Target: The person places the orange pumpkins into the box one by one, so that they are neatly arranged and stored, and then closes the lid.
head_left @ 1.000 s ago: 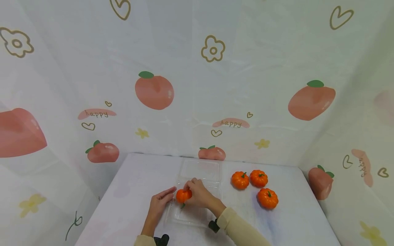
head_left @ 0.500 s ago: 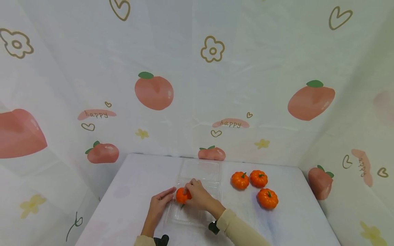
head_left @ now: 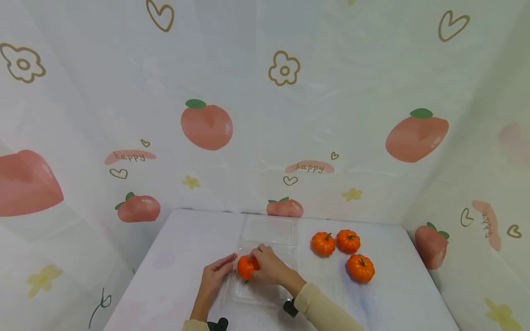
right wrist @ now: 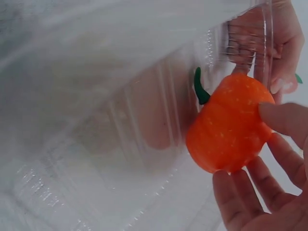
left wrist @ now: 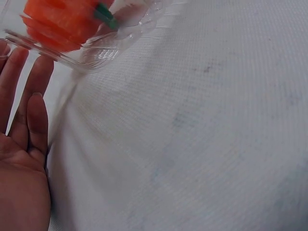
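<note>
In the head view my right hand holds a small orange pumpkin at the left side of a clear plastic clamshell box. Its thumb and fingers lie around the pumpkin in the right wrist view, and the green stem points away from the palm. My left hand is beside the box's left wall, with fingers extended. From the left wrist, those fingers reach the clear rim; whether they press on it I cannot tell. The box's lid lies folded back toward the wall.
Three more orange pumpkins sit right of the box: one near it, one behind, one closer to the front. A white cloth covers the table. Printed curtains stand behind and at both sides.
The pumpkin has turned slightly in the right hand, its stem showing less in the head view. The left hand stays by the box. The head view has shifted a little.
</note>
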Demonstrator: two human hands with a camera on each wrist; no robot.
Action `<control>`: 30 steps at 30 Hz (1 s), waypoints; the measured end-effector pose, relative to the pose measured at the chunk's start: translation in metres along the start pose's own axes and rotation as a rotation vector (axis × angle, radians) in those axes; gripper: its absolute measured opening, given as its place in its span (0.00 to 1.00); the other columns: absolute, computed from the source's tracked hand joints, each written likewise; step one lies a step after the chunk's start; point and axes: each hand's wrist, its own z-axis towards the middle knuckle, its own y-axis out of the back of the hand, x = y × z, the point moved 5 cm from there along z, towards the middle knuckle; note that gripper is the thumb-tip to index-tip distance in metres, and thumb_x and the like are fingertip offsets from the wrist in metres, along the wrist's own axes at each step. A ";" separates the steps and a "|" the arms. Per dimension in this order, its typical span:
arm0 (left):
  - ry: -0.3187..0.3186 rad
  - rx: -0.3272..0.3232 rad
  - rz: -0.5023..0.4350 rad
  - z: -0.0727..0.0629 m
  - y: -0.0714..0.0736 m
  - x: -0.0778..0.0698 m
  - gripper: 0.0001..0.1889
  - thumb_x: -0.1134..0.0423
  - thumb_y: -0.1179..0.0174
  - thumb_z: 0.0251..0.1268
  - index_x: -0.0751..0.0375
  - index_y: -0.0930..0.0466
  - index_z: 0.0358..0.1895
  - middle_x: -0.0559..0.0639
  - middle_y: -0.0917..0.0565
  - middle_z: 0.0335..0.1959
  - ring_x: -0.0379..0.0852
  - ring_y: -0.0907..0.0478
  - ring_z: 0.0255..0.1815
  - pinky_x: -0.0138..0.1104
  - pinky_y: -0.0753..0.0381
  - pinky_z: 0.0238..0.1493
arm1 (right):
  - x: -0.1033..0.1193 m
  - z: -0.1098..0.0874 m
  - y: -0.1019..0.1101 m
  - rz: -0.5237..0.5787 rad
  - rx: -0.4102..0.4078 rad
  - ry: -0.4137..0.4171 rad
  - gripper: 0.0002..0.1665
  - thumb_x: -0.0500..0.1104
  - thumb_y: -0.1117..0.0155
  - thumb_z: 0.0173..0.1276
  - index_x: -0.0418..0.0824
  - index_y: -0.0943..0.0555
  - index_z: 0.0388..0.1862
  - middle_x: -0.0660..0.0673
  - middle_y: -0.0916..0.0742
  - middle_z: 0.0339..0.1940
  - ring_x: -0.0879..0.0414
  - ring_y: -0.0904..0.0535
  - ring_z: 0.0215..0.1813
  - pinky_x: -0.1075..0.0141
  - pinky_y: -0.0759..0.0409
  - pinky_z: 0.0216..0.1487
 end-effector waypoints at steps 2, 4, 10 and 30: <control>-0.005 0.001 0.006 0.000 0.000 0.000 0.18 0.63 0.34 0.68 0.64 0.15 0.59 0.58 0.14 0.59 0.22 0.17 0.51 0.18 0.19 0.52 | -0.001 0.000 0.000 -0.007 -0.001 -0.001 0.17 0.41 0.27 0.63 0.44 0.19 0.50 0.48 0.20 0.47 0.57 0.29 0.48 0.69 0.19 0.53; -0.003 0.003 0.010 0.000 0.000 -0.001 0.18 0.62 0.34 0.68 0.64 0.15 0.59 0.58 0.14 0.59 0.23 0.17 0.51 0.18 0.19 0.52 | -0.001 0.000 0.000 -0.013 -0.002 -0.001 0.17 0.41 0.27 0.64 0.44 0.19 0.51 0.47 0.20 0.49 0.56 0.28 0.49 0.67 0.18 0.55; 0.011 0.008 0.019 -0.001 0.000 -0.001 0.19 0.59 0.34 0.69 0.63 0.16 0.60 0.57 0.14 0.60 0.24 0.17 0.53 0.18 0.20 0.53 | -0.002 0.000 0.000 -0.009 0.008 -0.003 0.18 0.43 0.26 0.64 0.44 0.19 0.52 0.48 0.19 0.49 0.57 0.27 0.50 0.68 0.17 0.56; 0.008 0.009 -0.004 -0.001 0.001 0.000 0.19 0.61 0.34 0.69 0.64 0.16 0.60 0.59 0.14 0.60 0.23 0.17 0.50 0.19 0.18 0.51 | 0.000 -0.004 0.011 -0.184 -0.073 -0.059 0.37 0.64 0.37 0.71 0.45 0.27 0.69 0.42 0.24 0.67 0.47 0.28 0.64 0.50 0.20 0.66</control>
